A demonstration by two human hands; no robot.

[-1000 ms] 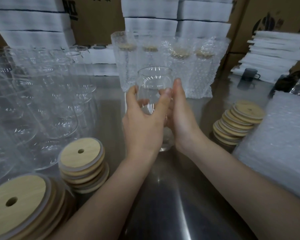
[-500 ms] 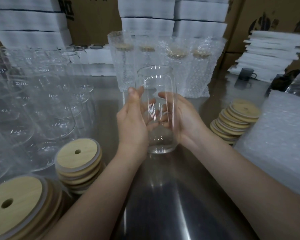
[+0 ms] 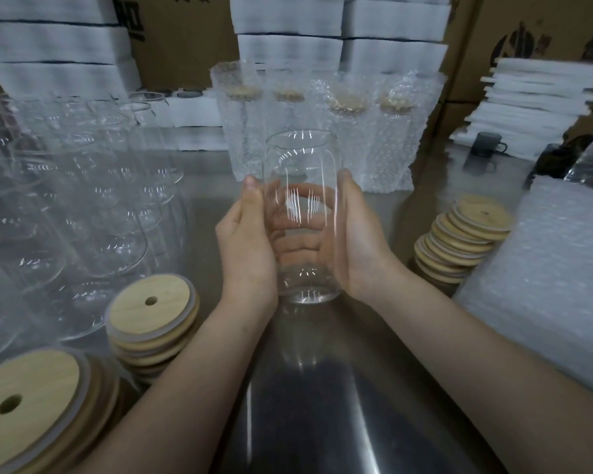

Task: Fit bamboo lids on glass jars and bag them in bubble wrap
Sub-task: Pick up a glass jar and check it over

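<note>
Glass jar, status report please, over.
Left hand and right hand grip glass jar, upright, no lid yet. Bamboo lids stacked nearby, untouched. Nothing blocking.

Reflective steel table (image 3: 305, 422), cardboard boxes (image 3: 185, 46), stacked white foam (image 3: 290, 54)

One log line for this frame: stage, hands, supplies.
stage: upright glass jar, no lid yet | left hand: grips it | right hand: grips it | bamboo lids: stacks on both sides | bagged jars: row behind
</note>
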